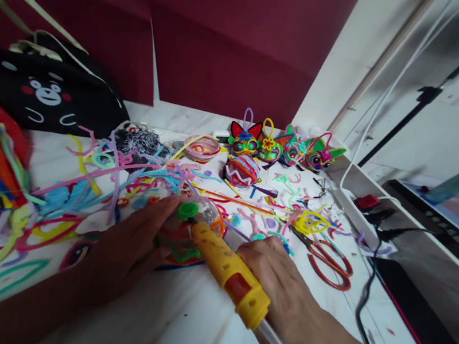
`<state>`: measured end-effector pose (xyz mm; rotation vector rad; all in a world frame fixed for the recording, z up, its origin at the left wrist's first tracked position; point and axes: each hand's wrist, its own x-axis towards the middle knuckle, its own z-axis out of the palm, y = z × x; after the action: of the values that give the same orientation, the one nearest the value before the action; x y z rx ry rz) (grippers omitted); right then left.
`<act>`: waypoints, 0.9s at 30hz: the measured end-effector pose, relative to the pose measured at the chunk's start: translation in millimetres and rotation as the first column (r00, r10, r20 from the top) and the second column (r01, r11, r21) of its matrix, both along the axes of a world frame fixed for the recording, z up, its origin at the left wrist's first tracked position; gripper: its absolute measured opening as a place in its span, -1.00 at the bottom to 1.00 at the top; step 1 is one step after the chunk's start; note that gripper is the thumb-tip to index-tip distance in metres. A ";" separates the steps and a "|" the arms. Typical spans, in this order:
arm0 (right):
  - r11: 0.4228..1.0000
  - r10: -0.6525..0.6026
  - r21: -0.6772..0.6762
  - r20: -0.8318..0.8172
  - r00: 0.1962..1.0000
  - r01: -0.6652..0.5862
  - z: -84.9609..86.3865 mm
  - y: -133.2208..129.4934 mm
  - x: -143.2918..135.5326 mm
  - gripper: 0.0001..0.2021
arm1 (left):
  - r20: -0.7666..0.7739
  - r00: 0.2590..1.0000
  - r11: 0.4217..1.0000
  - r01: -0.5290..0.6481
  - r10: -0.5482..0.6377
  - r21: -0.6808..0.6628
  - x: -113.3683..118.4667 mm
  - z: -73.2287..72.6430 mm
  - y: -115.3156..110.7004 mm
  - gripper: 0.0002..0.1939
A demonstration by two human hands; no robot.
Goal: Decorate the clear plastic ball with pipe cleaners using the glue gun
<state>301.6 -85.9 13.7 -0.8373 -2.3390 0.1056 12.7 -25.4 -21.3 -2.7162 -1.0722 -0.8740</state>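
Note:
My right hand [282,282] is wrapped round a yellow hot glue gun [226,261], a pale glue stick poking out of its rear end. The gun's nozzle points up and left, meeting or just short of a green spiral disc [187,210]. That disc sits at the top of a rounded pipe-cleaner craft piece [188,242] with a green zigzag and orange strands. My left hand [133,244] grips this piece from the left, its thumb and fingers partly around it. The gun hides the lower right of the piece. Blur hides the exact contact at the nozzle.
Loose pipe cleaners [73,196] litter the white table. Finished eared ornaments [245,140] stand at the back, near a striped ball [242,171]. Orange-handled scissors [330,263], a power strip [371,226] and a dark phone-like slab [419,318] lie right. A black bag [46,90] stands left.

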 end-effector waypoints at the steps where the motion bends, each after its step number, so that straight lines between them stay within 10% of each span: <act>1: 1.000 0.000 0.002 0.003 1.000 0.000 -0.1 0.6 -0.2 -0.85 | 0.008 1.000 1.000 -0.003 0.003 -0.004 0.6 0.1 -0.1 -0.29; 27: 1.000 -0.018 0.019 0.013 1.000 0.018 0.8 -1.1 1.6 -0.84 | -0.017 1.000 1.000 -0.008 0.008 -0.023 -3.2 -1.5 0.0 -0.27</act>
<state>303.2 -87.0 14.5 -0.8521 -2.3401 0.0706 9.5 -25.4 -22.8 -2.7314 -1.0961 -0.8406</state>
